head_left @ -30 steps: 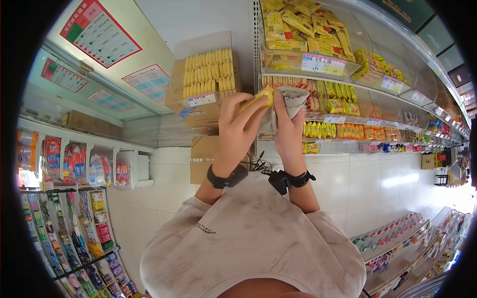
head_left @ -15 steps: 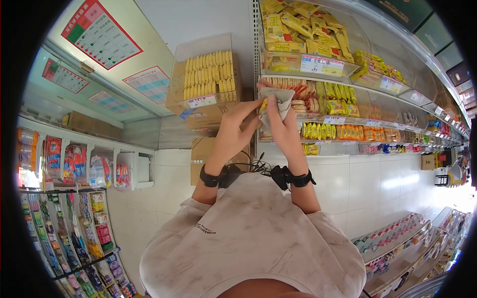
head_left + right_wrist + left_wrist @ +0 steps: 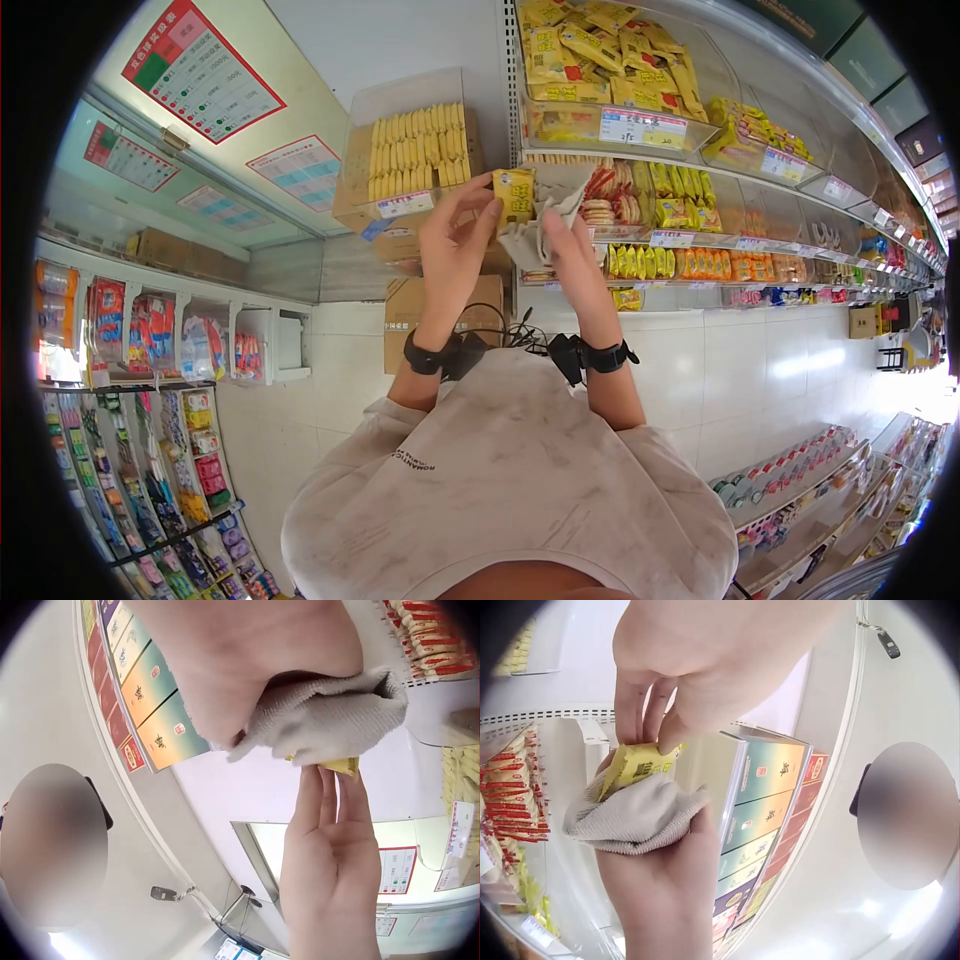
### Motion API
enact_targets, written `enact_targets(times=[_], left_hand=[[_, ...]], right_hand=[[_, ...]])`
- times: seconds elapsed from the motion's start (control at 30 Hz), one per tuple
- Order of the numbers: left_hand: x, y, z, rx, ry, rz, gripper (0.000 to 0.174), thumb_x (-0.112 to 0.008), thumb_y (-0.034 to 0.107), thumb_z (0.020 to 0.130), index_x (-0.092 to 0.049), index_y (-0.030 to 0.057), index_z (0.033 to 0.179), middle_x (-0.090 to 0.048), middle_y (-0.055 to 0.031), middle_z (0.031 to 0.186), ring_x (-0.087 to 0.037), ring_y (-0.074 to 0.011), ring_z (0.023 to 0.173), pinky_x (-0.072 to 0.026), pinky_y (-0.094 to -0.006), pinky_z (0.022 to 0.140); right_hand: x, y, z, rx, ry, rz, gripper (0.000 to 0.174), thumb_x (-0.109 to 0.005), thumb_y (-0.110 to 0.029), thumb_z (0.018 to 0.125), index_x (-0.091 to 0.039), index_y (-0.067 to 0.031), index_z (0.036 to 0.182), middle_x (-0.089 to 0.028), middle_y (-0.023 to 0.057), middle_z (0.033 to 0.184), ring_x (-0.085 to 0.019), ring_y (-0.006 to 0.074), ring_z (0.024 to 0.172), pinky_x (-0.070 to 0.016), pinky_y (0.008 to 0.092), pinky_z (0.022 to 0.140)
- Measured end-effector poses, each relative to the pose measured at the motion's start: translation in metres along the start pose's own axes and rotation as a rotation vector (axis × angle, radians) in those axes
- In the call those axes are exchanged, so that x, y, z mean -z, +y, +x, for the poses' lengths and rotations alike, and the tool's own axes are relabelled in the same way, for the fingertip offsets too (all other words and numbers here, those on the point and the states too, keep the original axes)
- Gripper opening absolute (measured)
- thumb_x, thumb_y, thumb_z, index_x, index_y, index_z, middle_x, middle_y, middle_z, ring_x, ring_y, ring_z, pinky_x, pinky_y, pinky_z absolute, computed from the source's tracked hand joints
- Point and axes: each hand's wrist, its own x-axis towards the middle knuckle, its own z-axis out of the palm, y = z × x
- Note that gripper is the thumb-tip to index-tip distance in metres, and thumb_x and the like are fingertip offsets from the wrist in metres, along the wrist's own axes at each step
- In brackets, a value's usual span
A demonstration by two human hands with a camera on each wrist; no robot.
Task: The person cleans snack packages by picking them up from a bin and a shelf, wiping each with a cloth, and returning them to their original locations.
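Note:
My left hand (image 3: 452,245) pinches a small yellow snack packet (image 3: 515,194) by its edge, between fingertips and thumb. A grey ribbed cloth (image 3: 545,232) is bunched in my right hand (image 3: 575,255), with the thumb laid over it. In the left wrist view the cloth (image 3: 634,817) lies against the lower part of the packet (image 3: 641,766). From the right wrist, only a yellow strip of the packet (image 3: 341,765) shows below the cloth (image 3: 330,724); the rest is hidden behind it.
Left of the hands, a box of upright yellow packets (image 3: 418,150) has a clear front panel. Shelves at right hold a bin of yellow bags (image 3: 600,60), red-and-white packs (image 3: 610,195) and price tags. A cardboard box (image 3: 415,310) and black cables (image 3: 510,325) are below.
The cloth covered most of the packet half a second ago; now it has drawn away to the right, and the packet's printed face shows in the left hand.

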Motion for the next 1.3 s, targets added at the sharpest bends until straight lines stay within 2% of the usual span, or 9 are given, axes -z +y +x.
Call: enact_targets(times=[0.13, 0.23, 0.33, 0.53, 0.73, 0.93, 1.13, 1.23, 1.3], left_hand=[[0.003, 0.0, 0.002, -0.019, 0.048, 0.022, 0.032, -0.066, 0.0, 0.095, -0.065, -0.0002, 0.127, -0.067, -0.0047, 0.105, -0.063, -0.0102, 0.099, -0.0536, -0.0227, 0.076], [0.005, 0.003, -0.001, -0.1, -0.011, 0.142, 0.031, -0.067, -0.001, 0.094, -0.067, 0.0003, 0.125, -0.065, -0.0055, 0.11, -0.064, -0.0117, 0.1, -0.0543, -0.0235, 0.078], [-0.004, 0.013, -0.007, -0.112, -0.122, -0.025, 0.035, -0.067, -0.008, 0.091, -0.067, -0.0009, 0.125, -0.063, -0.0069, 0.113, -0.063, -0.0124, 0.102, -0.0554, -0.0256, 0.09], [-0.011, 0.009, -0.009, -0.089, -0.206, 0.116, 0.045, -0.068, -0.011, 0.088, -0.065, 0.0024, 0.131, -0.061, -0.0059, 0.111, -0.062, -0.0121, 0.099, -0.0556, -0.0256, 0.09], [-0.016, 0.003, -0.012, -0.132, -0.252, 0.116, 0.044, -0.068, -0.01, 0.088, -0.067, 0.004, 0.13, -0.061, -0.0054, 0.11, -0.063, -0.0118, 0.097, -0.0546, -0.0255, 0.086], [-0.017, 0.006, -0.008, -0.221, -0.151, 0.201, 0.039, -0.071, -0.008, 0.085, -0.071, 0.0034, 0.122, -0.063, -0.0082, 0.101, -0.064, -0.0164, 0.088, -0.0536, -0.027, 0.078], [-0.022, 0.01, -0.01, -0.224, -0.204, 0.156, 0.043, -0.067, -0.011, 0.084, -0.069, 0.0033, 0.125, -0.063, -0.0084, 0.102, -0.064, -0.017, 0.09, -0.0547, -0.0283, 0.078], [-0.028, 0.008, -0.016, -0.121, -0.175, 0.02, 0.046, -0.066, -0.012, 0.083, -0.068, 0.0034, 0.127, -0.064, -0.0091, 0.103, -0.063, -0.0184, 0.09, -0.0535, -0.0289, 0.079], [-0.024, 0.004, -0.013, -0.177, -0.222, 0.12, 0.046, -0.066, -0.011, 0.083, -0.068, 0.0035, 0.127, -0.064, -0.0095, 0.104, -0.062, -0.0195, 0.09, -0.0519, -0.0293, 0.081]], right_hand=[[0.004, 0.006, 0.001, -0.057, -0.094, 0.312, 0.052, -0.061, -0.027, 0.102, -0.045, 0.0005, 0.144, -0.058, 0.0062, 0.127, -0.053, 0.0119, 0.114, -0.0425, 0.0274, 0.099], [-0.011, -0.009, 0.003, 0.148, -0.064, -0.156, 0.047, -0.062, -0.025, 0.102, -0.05, 0.0, 0.14, -0.061, 0.0054, 0.123, -0.055, 0.0116, 0.108, -0.0453, 0.0275, 0.094], [-0.007, -0.006, 0.01, 0.188, 0.057, -0.202, 0.039, -0.064, -0.025, 0.101, -0.058, -0.0006, 0.13, -0.065, 0.0034, 0.111, -0.058, 0.0099, 0.098, -0.048, 0.0264, 0.086], [-0.01, -0.01, 0.009, 0.179, 0.246, 0.019, 0.03, -0.068, -0.024, 0.098, -0.065, 0.0003, 0.114, -0.067, 0.0014, 0.099, -0.059, 0.0063, 0.09, -0.0489, 0.0248, 0.078], [-0.002, -0.012, 0.011, 0.062, 0.238, 0.288, 0.027, -0.069, -0.024, 0.097, -0.066, -0.001, 0.112, -0.068, 0.0002, 0.099, -0.061, 0.0056, 0.086, -0.0497, 0.0232, 0.074], [-0.008, -0.019, 0.005, 0.14, 0.151, 0.115, 0.024, -0.069, -0.023, 0.098, -0.066, -0.0019, 0.11, -0.069, 0.0012, 0.098, -0.063, 0.0066, 0.084, -0.0507, 0.0235, 0.073], [-0.006, -0.017, 0.008, 0.141, 0.252, 0.369, 0.026, -0.068, -0.022, 0.099, -0.063, -0.0028, 0.116, -0.068, 0.0028, 0.105, -0.064, 0.0087, 0.089, -0.0524, 0.0258, 0.073], [-0.009, -0.023, 0.01, 0.111, 0.268, 0.431, 0.028, -0.068, -0.023, 0.099, -0.062, -0.0032, 0.118, -0.068, 0.0038, 0.108, -0.064, 0.0093, 0.091, -0.0526, 0.0259, 0.073], [-0.008, -0.025, 0.009, 0.134, 0.321, 0.414, 0.026, -0.068, -0.023, 0.099, -0.063, -0.0028, 0.116, -0.068, 0.0037, 0.107, -0.064, 0.0091, 0.089, -0.0525, 0.0259, 0.073]])
